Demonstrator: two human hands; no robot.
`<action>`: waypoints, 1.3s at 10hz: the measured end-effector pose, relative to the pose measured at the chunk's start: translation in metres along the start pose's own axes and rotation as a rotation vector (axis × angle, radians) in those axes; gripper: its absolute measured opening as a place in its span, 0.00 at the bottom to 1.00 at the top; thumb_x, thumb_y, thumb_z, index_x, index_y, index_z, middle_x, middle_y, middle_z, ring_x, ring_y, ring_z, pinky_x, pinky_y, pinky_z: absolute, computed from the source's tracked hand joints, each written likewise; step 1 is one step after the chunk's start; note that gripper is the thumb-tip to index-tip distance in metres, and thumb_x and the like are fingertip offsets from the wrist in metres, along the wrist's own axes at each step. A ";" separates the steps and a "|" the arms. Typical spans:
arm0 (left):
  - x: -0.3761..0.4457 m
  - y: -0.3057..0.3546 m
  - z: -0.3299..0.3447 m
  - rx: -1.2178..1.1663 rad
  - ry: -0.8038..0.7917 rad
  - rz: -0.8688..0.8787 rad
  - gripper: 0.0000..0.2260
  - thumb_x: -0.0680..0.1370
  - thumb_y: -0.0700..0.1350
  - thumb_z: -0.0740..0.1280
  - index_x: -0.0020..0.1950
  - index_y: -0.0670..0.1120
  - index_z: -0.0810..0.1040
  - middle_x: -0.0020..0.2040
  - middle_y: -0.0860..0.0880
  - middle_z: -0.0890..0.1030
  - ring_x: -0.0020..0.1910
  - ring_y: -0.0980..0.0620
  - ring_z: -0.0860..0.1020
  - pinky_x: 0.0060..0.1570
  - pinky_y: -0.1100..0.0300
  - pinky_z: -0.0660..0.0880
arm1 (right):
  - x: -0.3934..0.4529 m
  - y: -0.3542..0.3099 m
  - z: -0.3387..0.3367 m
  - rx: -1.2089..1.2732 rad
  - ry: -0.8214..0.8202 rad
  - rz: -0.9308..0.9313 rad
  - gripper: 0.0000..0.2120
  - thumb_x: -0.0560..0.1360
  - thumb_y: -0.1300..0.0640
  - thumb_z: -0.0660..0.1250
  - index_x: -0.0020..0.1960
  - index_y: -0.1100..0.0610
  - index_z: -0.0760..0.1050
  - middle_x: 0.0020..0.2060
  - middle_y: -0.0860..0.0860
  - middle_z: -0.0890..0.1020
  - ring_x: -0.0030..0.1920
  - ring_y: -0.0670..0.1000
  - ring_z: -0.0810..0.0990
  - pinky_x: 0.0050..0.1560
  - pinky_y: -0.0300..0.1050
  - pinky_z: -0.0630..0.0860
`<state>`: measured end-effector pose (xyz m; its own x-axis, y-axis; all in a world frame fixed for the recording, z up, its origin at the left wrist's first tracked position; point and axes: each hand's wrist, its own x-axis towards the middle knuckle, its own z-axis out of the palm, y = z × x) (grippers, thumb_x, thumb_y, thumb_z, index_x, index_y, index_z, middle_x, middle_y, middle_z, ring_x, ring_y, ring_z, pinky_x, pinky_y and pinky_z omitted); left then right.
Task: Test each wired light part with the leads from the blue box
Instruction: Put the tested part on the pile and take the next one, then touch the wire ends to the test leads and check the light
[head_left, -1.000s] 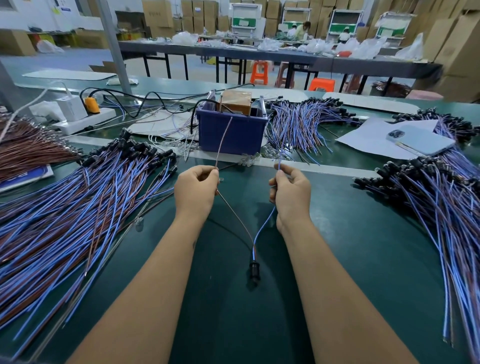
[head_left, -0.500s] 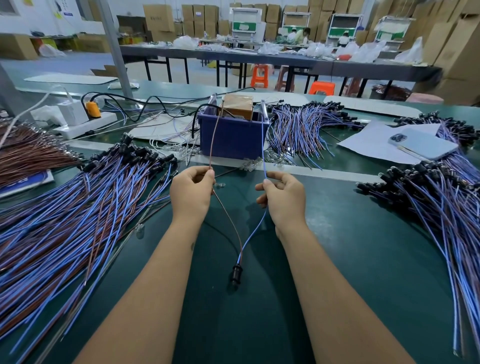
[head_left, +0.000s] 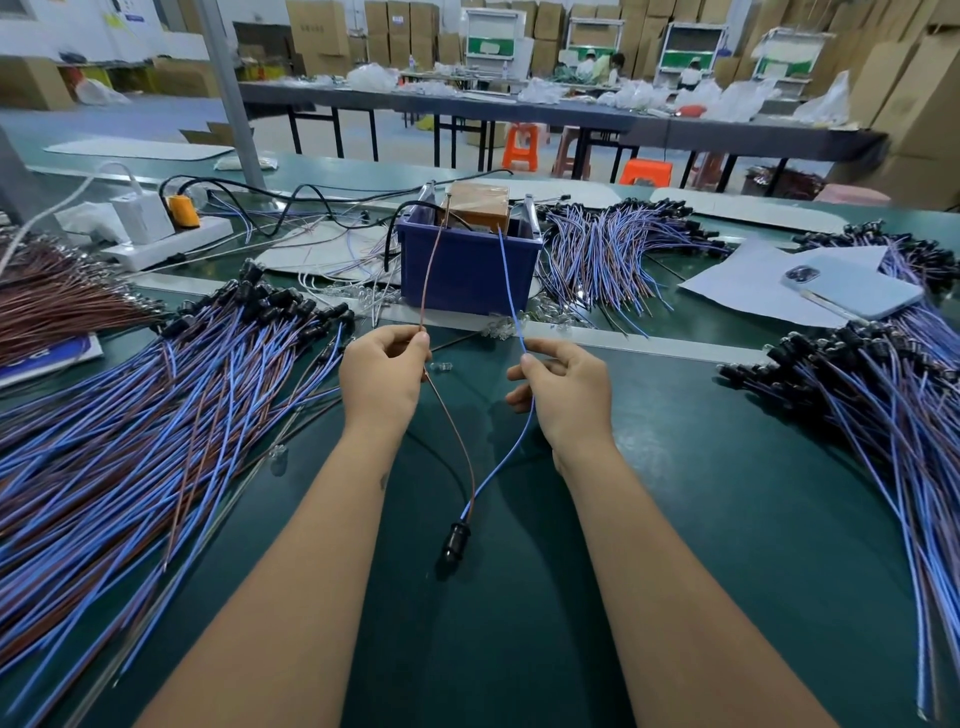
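One wired light part hangs between my hands, its black holder (head_left: 455, 540) low above the green table (head_left: 701, 519). My left hand (head_left: 382, 376) pinches its brown wire (head_left: 453, 426), which rises toward the blue box (head_left: 467, 273). My right hand (head_left: 563, 389) pinches the blue wire (head_left: 511, 452), whose free end points up at the box's right side. Two metal leads (head_left: 531, 210) stick up from the box's corners beside a brown block (head_left: 480, 200). I cannot tell whether the wire tips touch the leads.
A large heap of blue and brown wired parts (head_left: 130, 415) covers the left of the table, another pile (head_left: 883, 395) the right, a third (head_left: 613, 249) behind the box. A phone (head_left: 852, 286) lies on paper at right. A power strip (head_left: 166, 239) sits at the back left.
Both wire ends have swung up toward the box, and the black holder has drifted left. My right hand has loosened from a closed grip to a fingertip pinch.
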<state>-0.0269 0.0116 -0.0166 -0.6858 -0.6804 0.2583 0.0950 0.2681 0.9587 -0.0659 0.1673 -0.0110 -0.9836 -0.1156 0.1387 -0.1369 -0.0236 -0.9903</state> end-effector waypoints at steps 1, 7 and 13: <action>0.000 0.001 0.000 0.003 -0.010 0.011 0.08 0.78 0.42 0.67 0.42 0.53 0.80 0.33 0.55 0.80 0.28 0.59 0.75 0.33 0.65 0.73 | 0.000 0.001 0.000 0.003 0.001 0.000 0.09 0.79 0.66 0.62 0.58 0.60 0.76 0.34 0.54 0.81 0.23 0.46 0.77 0.27 0.39 0.76; 0.001 -0.001 0.005 -0.045 -0.053 0.043 0.04 0.78 0.39 0.67 0.47 0.46 0.81 0.34 0.52 0.80 0.25 0.63 0.74 0.29 0.72 0.71 | 0.003 0.004 0.001 0.021 -0.011 -0.003 0.10 0.79 0.67 0.62 0.57 0.57 0.76 0.33 0.53 0.80 0.23 0.47 0.78 0.27 0.38 0.76; 0.000 -0.002 0.006 -0.039 -0.080 0.060 0.07 0.78 0.39 0.67 0.43 0.50 0.81 0.33 0.53 0.80 0.26 0.64 0.74 0.30 0.71 0.71 | 0.007 0.005 0.001 -0.008 0.000 0.051 0.12 0.79 0.66 0.62 0.59 0.57 0.76 0.35 0.54 0.80 0.24 0.47 0.78 0.28 0.38 0.77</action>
<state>-0.0315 0.0153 -0.0188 -0.7334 -0.6070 0.3060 0.1644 0.2785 0.9463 -0.0735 0.1652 -0.0154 -0.9893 -0.1168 0.0878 -0.0872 -0.0100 -0.9961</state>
